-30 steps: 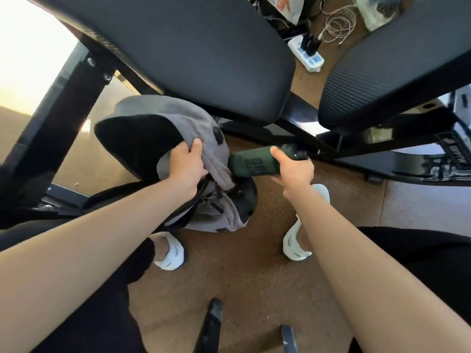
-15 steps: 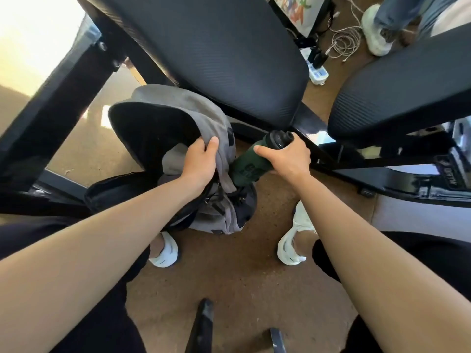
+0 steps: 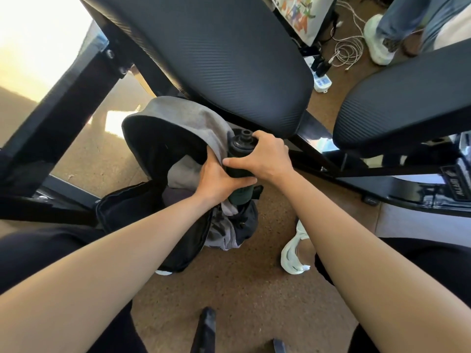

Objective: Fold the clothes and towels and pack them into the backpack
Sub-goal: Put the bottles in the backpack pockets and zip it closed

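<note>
On a brown floor under black chairs, the grey backpack is steadied open by the left hand gripping its rim, while a green bottle, clasped by the right hand, is kept upright beside it, seemingly for a side pocket.

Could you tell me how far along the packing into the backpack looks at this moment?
Nearly finished, it seems. Folded cloth already lies inside the open grey backpack on the floor. In hand: the right hand stands a dark green bottle upright at the bag's side, the left hand steadying it. Left: seating the bottle and closing the flap. No loose clothes are in view.
</note>
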The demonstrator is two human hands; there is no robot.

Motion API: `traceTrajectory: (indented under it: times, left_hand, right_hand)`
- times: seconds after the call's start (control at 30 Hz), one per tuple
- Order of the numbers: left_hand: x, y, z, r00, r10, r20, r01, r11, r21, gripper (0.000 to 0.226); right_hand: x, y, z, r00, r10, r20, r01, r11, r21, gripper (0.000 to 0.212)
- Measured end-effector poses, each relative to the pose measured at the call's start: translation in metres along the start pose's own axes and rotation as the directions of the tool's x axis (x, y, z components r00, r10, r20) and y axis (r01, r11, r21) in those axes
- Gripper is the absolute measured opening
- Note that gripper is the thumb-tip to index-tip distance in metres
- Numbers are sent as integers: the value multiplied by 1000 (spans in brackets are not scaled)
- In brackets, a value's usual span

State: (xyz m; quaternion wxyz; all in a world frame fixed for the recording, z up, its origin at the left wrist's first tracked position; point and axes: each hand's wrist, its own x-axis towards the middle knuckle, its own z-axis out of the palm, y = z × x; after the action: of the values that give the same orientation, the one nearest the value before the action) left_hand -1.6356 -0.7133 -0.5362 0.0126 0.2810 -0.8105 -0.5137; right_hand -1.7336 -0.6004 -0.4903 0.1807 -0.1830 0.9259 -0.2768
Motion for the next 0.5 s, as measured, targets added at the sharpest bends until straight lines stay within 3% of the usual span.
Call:
traceTrajectory:
  times: [0.07,0.1,0.17,0.2,0.23,0.3,0.43,0.5]
  left_hand:
    - [2,-5,-1,1000,0,-27,-1,999,-48,118]
    - [4,-7,-2,999,-11,-36,7,996,-87,115]
    - [9,-11,-6,996,-54,-75,41,985,-167,113]
    - [11,-11,-8,993,-75,-93,55,978,-202,111]
    - [12,-7,-9,989,-94,-111,65,968,-241,108]
    - [12,0,-12,984,-134,-122,86,939,-332,97]
    - [15,4,-16,976,-168,-141,87,887,-454,87]
    - [17,5,-19,975,-171,-140,87,879,-469,81]
  right_hand:
    - [-1,2,-5,998,20,52,-25,994,104,93]
    - [-2,6,-9,995,48,92,-70,964,256,91]
    - [-7,18,-12,973,152,172,-227,734,640,66]
    - [-13,26,-9,959,222,173,-275,604,748,45]
    - [-20,34,-2,937,322,135,-301,549,779,25]
    - [-33,57,27,876,479,58,-383,616,688,3]
    - [-53,81,91,849,452,273,-528,729,435,14]
    - [-52,75,104,877,413,246,-481,763,432,27]
